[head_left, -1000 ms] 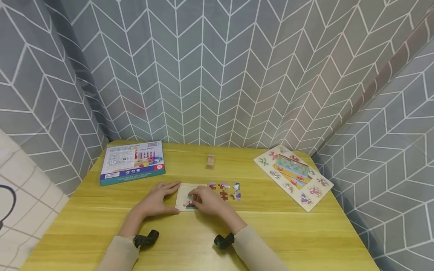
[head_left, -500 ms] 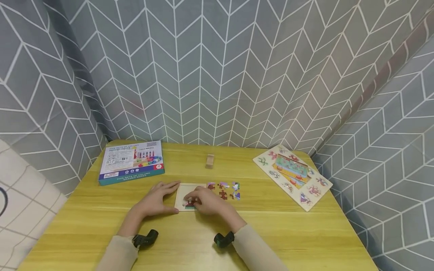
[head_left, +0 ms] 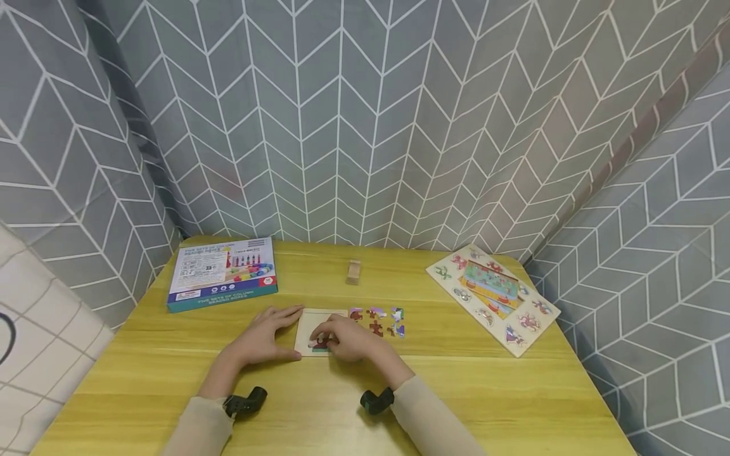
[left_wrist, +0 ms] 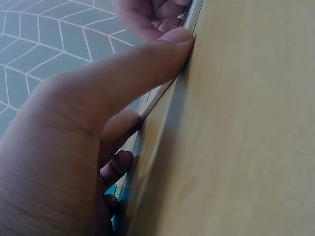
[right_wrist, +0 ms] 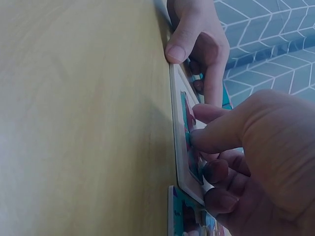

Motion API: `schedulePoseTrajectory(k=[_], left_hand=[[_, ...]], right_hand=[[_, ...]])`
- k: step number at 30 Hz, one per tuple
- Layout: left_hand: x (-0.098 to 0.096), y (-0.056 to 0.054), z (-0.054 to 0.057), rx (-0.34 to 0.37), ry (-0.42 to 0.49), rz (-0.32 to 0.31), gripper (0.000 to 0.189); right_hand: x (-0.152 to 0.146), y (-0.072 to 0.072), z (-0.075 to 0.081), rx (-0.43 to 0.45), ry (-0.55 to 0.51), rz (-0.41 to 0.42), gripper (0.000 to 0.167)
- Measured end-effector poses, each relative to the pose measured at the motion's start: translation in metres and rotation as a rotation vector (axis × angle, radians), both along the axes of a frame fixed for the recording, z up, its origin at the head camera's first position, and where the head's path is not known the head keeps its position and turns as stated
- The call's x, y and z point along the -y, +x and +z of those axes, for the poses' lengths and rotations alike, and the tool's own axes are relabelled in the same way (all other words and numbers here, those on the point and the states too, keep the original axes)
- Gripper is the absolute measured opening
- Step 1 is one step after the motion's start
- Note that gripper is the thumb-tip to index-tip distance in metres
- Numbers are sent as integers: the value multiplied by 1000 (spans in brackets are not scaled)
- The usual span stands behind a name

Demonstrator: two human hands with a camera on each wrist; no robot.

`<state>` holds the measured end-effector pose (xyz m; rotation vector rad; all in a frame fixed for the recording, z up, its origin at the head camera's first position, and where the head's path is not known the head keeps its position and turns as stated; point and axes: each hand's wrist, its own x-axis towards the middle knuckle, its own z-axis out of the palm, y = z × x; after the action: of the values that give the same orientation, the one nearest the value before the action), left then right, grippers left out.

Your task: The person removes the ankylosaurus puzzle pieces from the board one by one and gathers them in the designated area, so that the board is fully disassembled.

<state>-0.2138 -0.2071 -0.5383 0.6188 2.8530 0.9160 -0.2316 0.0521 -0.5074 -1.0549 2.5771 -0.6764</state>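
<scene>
A pale wooden puzzle tray (head_left: 305, 328) lies flat before me, with red and green jigsaw pieces (head_left: 319, 349) along its near side. My left hand (head_left: 259, 339) steadies the tray from the left; its straight thumb touches the near corner and its index finger the far one. Over the tray is my right hand (head_left: 349, 338), fingers curled down. In the right wrist view, its thumb and index finger are on a jigsaw piece (right_wrist: 188, 115) inside the tray. The hand hides part of the tray's right side.
Loose jigsaw pieces (head_left: 376, 328) lie just right of the tray. A small wooden block (head_left: 353, 272) is behind it. At the back left is a flat toy box (head_left: 222, 273); at the right, a picture board (head_left: 450, 285) carries colourful cards (head_left: 490, 285).
My right hand has lowered slightly and shifted left over the tray, bringing a red piece down beside the others. My left hand has stayed put.
</scene>
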Motion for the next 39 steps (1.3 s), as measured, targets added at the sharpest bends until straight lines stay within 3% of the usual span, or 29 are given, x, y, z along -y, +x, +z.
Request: schedulePoseTrajectory(k=[18, 31, 39], left_hand=[[1, 0, -1, -11, 1, -1, 103], [0, 1, 0, -21, -3, -1, 102], [-1, 3, 3, -31, -8, -5, 102]], right_hand=[[-9, 3, -5, 25, -95, 23, 33], [-8, 0, -2, -17, -66, 65, 30], [-10, 3, -3, -32, -68, 49, 27]])
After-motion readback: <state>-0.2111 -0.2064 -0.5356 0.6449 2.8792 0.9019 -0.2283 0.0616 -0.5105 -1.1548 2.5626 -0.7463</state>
